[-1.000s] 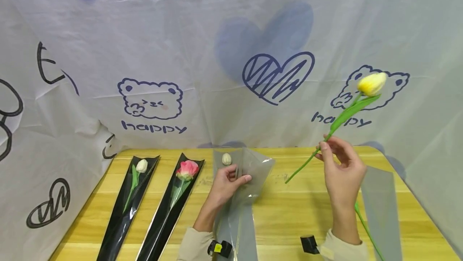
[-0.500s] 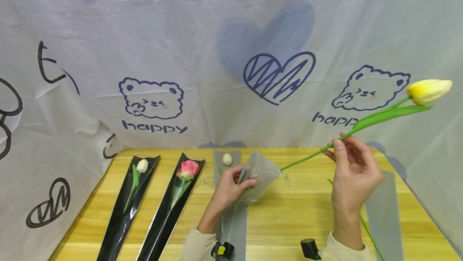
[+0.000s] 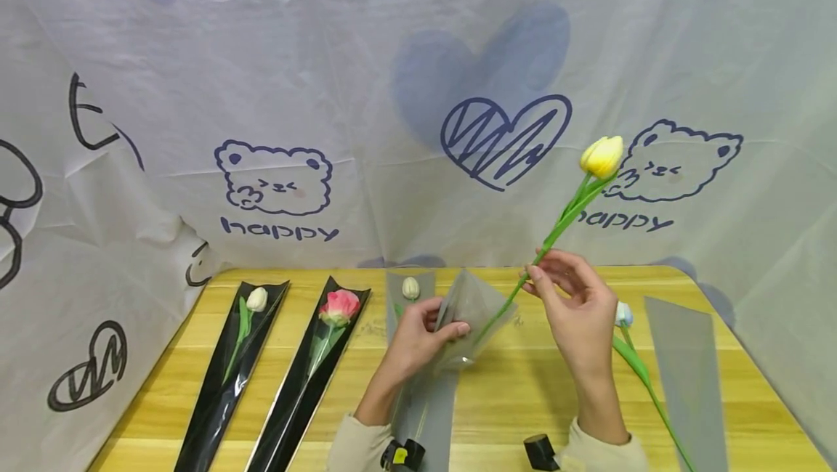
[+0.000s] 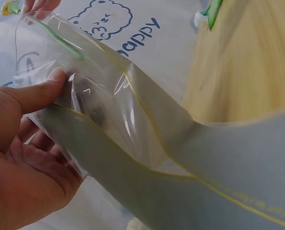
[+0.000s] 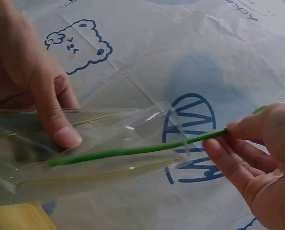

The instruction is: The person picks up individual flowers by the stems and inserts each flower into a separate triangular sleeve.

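My left hand (image 3: 418, 338) grips a flower sleeve (image 3: 466, 305) near its mouth, thumb on the front and fingers behind. The sleeve has a clear front, a grey back and gold lines, plain in the left wrist view (image 4: 132, 120). Between thumb and fingertips, my right hand (image 3: 582, 312) pinches the green stem of a yellow tulip (image 3: 601, 157). The bloom points up and to the right. In the right wrist view, the lower stem (image 5: 118, 152) lies inside the sleeve's mouth, its cut end close to my left thumb (image 5: 68, 136).
Two black sleeves lie at the left, one with a white tulip (image 3: 257, 300), one with a pink flower (image 3: 340, 307). Behind my left hand, a grey sleeve holds another white tulip (image 3: 410, 287). At the right are a pale blue tulip (image 3: 624, 314) and a flat grey sleeve (image 3: 686, 363).
My right hand went right, then came back left, bringing the yellow tulip more upright and its stem end into the sleeve. The left hand tilted the sleeve's mouth rightward and shifted slightly right.
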The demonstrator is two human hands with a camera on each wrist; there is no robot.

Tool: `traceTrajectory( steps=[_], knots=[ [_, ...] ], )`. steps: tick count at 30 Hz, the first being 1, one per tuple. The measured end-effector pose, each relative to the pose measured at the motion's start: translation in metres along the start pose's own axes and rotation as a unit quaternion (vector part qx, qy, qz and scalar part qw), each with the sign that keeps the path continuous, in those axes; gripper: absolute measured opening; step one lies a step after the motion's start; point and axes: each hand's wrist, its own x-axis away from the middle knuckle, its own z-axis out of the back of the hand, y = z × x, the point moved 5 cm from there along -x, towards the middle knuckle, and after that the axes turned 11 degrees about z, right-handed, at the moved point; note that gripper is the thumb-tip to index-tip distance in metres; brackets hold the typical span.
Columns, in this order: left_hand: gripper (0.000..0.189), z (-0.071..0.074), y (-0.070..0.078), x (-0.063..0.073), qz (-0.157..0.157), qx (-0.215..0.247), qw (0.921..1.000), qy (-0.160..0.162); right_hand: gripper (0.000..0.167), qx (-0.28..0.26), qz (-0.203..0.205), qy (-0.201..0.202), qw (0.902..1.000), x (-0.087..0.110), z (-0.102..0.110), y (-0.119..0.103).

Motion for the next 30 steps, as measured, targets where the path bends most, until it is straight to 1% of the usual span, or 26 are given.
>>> traceTrajectory(
  steps=[2,6,10,14,18,22,24,30],
  knots=[
    [0.017,0.001,0.002,0.001,0.005,0.013,0.9999,-0.003,0.020,0.023,-0.009,-0.024,0.9994,0.001,-0.004,0.001],
    [0.015,0.002,0.006,0.002,0.015,0.028,0.9995,-0.005,0.015,0.072,-0.030,-0.056,0.9953,0.003,-0.007,0.003],
    [0.015,0.002,0.007,0.002,0.019,0.033,0.9993,-0.004,0.012,0.106,-0.035,-0.088,0.9899,0.005,-0.010,0.003],
    [0.016,0.002,0.008,0.002,0.020,0.038,0.9991,-0.005,0.011,0.117,-0.024,-0.115,0.9861,0.007,-0.013,0.003],
    [0.017,0.002,0.011,0.003,0.021,0.041,0.9989,0.001,0.009,0.116,-0.028,-0.149,0.9817,0.008,-0.016,0.004],
    [0.014,0.003,0.013,0.004,0.017,0.035,0.9992,0.007,0.007,0.134,-0.054,-0.186,0.9719,0.009,-0.018,0.006],
    [0.013,0.004,0.015,0.005,0.013,0.028,0.9995,0.008,0.005,0.148,-0.069,-0.205,0.9651,0.010,-0.018,0.007],
    [0.019,0.004,0.017,0.006,-0.008,0.006,0.9999,0.014,0.006,0.174,-0.108,-0.255,0.9449,0.013,-0.019,0.011]
  ],
)
